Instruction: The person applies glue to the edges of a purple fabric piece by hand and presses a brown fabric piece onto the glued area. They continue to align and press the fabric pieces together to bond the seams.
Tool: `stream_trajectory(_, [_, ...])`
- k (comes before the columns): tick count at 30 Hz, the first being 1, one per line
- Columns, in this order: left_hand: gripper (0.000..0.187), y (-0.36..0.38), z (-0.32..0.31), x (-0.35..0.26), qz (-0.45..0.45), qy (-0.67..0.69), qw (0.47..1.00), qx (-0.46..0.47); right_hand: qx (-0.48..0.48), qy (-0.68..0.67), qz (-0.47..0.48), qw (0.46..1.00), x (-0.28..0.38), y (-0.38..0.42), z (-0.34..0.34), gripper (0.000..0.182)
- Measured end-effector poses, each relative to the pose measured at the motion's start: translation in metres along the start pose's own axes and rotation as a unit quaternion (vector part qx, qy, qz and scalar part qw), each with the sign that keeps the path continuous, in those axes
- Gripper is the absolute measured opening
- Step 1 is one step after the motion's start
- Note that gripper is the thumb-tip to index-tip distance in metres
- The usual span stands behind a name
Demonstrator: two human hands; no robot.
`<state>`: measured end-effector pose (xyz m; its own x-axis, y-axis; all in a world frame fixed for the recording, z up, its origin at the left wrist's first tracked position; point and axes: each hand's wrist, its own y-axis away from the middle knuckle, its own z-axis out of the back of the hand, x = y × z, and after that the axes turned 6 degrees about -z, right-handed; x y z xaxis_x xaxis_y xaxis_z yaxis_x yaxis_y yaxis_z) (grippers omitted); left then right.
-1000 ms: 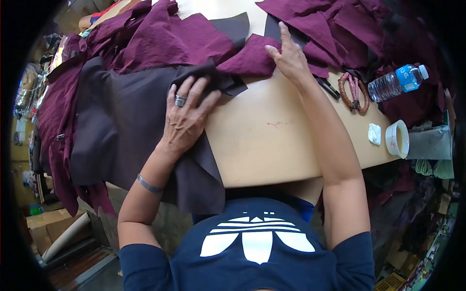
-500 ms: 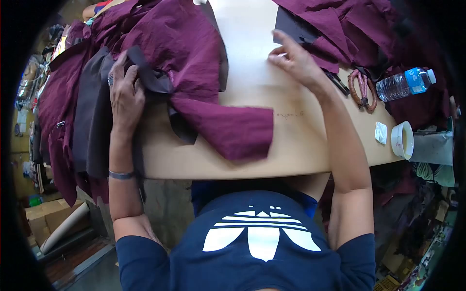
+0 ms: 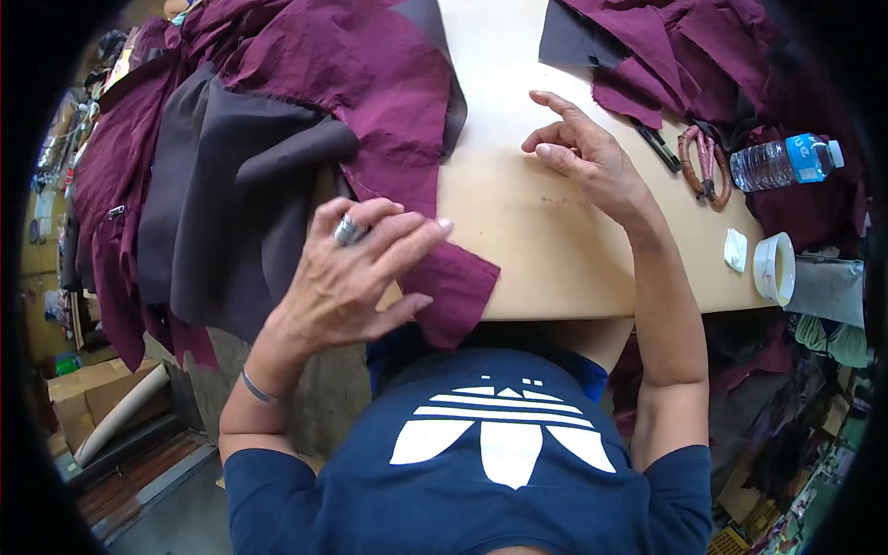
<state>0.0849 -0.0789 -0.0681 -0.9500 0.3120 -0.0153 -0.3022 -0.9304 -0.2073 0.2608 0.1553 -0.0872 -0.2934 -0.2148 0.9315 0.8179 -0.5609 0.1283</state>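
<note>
My left hand (image 3: pixel 365 264), with a ring on one finger, hovers palm down near the table's front edge. Its fingers are stretched out with the thumb apart, and nothing shows in them. Beside it lies a maroon garment (image 3: pixel 370 83) with a dark grey fabric layer (image 3: pixel 231 194) turned out at the left. A narrow maroon flap (image 3: pixel 453 287) of it extends past my left fingertips and over the table edge. My right hand (image 3: pixel 587 157) is above the middle of the table, index finger extended and the others loosely bent, holding nothing visible.
On the beige table (image 3: pixel 536 268) at the right are scissors with wrapped handles (image 3: pixel 708 171), a dark pen-like tool (image 3: pixel 659 148), a water bottle (image 3: pixel 782 164), a folded white scrap (image 3: pixel 735 250) and a white bowl (image 3: pixel 773 269). More maroon cloth (image 3: pixel 666 46) lies at the back right.
My left hand has let go of the dark grey fabric and moved right and toward me. The grey layer now lies spread, and the maroon flap has swung toward the edge. My right hand moved slightly nearer.
</note>
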Motion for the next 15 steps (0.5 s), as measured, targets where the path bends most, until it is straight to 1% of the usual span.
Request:
stream_trajectory(2, [0.041,0.001,0.002,0.007,-0.008,0.042,0.999,0.007,-0.001,-0.026,0.009,1.0,-0.004,0.002,-0.009,0.053])
stream_trajectory(3, [0.033,-0.004,0.016,0.006,-0.01,0.11,0.993,0.044,-0.002,-0.017,0.022,1.0,-0.002,0.005,-0.015,0.053])
stream_trajectory(6, [0.011,-0.013,0.017,0.001,0.022,0.231,0.973,-0.017,-0.013,0.008,0.063,0.998,0.012,0.008,-0.034,0.055])
stream_trajectory(7, [0.011,-0.016,0.013,0.003,0.037,0.24,0.969,-0.055,-0.019,0.013,0.075,0.997,0.018,0.006,-0.041,0.056])
stream_trajectory(9, [0.012,-0.029,0.016,0.006,0.035,0.206,0.969,-0.129,-0.033,0.024,0.1,0.994,0.027,-0.001,-0.051,0.057])
stream_trajectory(12, [0.014,-0.035,0.005,0.012,0.019,0.101,0.993,-0.057,-0.074,0.157,0.07,0.982,0.024,-0.028,-0.067,0.058])
stream_trajectory(13, [0.016,-0.034,0.002,0.011,0.029,0.077,0.996,-0.038,-0.069,0.17,0.031,0.983,0.028,-0.034,-0.07,0.061])
stream_trajectory(15, [0.016,-0.028,0.001,0.014,0.07,0.033,0.994,-0.079,-0.104,0.127,0.081,0.983,0.026,-0.043,-0.079,0.063])
